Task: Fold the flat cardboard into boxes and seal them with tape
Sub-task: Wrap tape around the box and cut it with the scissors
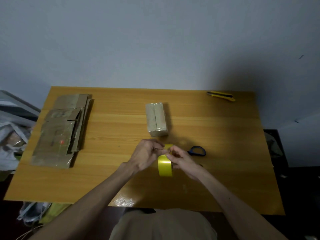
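A yellow tape roll (pixel 165 166) stands on edge just above the wooden table (pixel 121 179), held between both hands. My left hand (pixel 147 155) pinches at the roll's top edge. My right hand (pixel 181 161) grips the roll from the right, fingertips meeting the left hand's at the top. A small folded cardboard box (pixel 156 119), wrapped in shiny tape, lies beyond the hands at the table's middle. A stack of flat cardboard (pixel 64 130) rests on the left side of the table.
Blue-handled scissors (pixel 197 151) lie just right of my right hand. A yellow utility knife (pixel 221 96) sits at the far right corner. Bags and clutter (pixel 12 135) stand off the table's left edge. A grey wall runs behind the table.
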